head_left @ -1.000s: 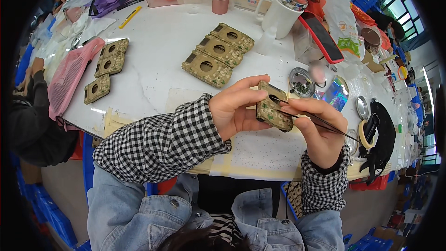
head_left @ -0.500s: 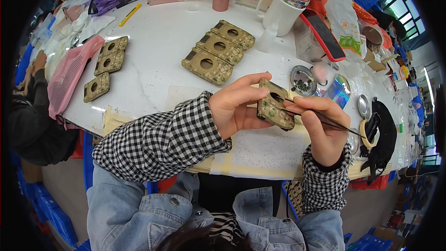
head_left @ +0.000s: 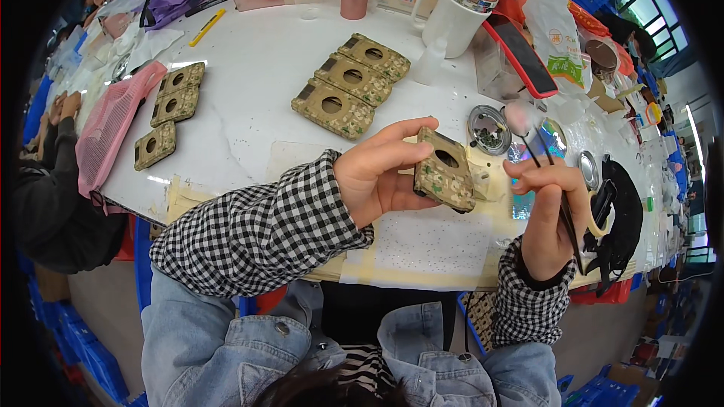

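Note:
My left hand (head_left: 377, 175) grips a flat, camouflage-patterned casing (head_left: 446, 187) with a round hole in its top, held tilted above the table. My right hand (head_left: 556, 211) is closed on dark tweezers (head_left: 570, 235); their two prongs spread apart and point away from me, beside a pinkish ball (head_left: 519, 116). I cannot make out anything between the tips. Close by sits a round metal tin (head_left: 473, 136) with small dark pieces in it. Three matching casings (head_left: 333, 111) stand in a row beyond my left hand, and smaller camouflage pieces (head_left: 155, 145) lie farther left.
A white mug (head_left: 456, 26), a pink canister (head_left: 354, 0) and a red-edged phone (head_left: 520, 56) stand at the back. A pink mesh bag (head_left: 113, 128) lies left. Speckled white paper (head_left: 430, 245) is before me; scissors (head_left: 601, 218) lie right. Another person's hands (head_left: 66, 108) are at far left.
My right hand has moved right with the tweezers, away from the casing's hole, and the tips have swung toward the pinkish ball. My left hand still holds the casing in nearly the same place.

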`<state>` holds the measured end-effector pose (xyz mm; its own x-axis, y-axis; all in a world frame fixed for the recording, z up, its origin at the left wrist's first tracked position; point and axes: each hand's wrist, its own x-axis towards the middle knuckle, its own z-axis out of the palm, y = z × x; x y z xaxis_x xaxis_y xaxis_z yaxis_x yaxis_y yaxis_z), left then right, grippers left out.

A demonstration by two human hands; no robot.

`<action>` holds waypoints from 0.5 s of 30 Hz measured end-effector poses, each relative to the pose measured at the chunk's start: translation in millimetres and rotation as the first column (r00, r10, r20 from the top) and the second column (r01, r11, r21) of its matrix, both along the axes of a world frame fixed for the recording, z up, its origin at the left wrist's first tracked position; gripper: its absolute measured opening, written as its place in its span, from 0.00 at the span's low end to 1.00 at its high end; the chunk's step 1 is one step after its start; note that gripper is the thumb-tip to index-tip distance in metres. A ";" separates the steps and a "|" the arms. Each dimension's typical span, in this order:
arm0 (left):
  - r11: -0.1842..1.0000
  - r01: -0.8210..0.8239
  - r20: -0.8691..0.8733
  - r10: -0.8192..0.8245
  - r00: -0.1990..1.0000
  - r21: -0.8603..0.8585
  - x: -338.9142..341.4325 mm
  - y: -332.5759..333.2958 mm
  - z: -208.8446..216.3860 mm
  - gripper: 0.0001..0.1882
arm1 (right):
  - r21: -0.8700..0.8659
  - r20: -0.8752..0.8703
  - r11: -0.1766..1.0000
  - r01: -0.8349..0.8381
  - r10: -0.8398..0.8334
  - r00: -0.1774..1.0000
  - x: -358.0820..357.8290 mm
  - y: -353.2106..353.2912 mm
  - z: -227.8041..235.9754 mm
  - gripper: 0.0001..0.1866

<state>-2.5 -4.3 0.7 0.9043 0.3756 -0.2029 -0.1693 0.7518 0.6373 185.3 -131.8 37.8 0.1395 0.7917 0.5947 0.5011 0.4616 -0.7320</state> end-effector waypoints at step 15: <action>1.000 -0.014 -0.031 0.014 0.999 0.005 1.1 -0.3 2.5 0.28 | 0.052 0.677 0.917 0.396 -0.324 0.661 2.9 5.7 -14.0 0.12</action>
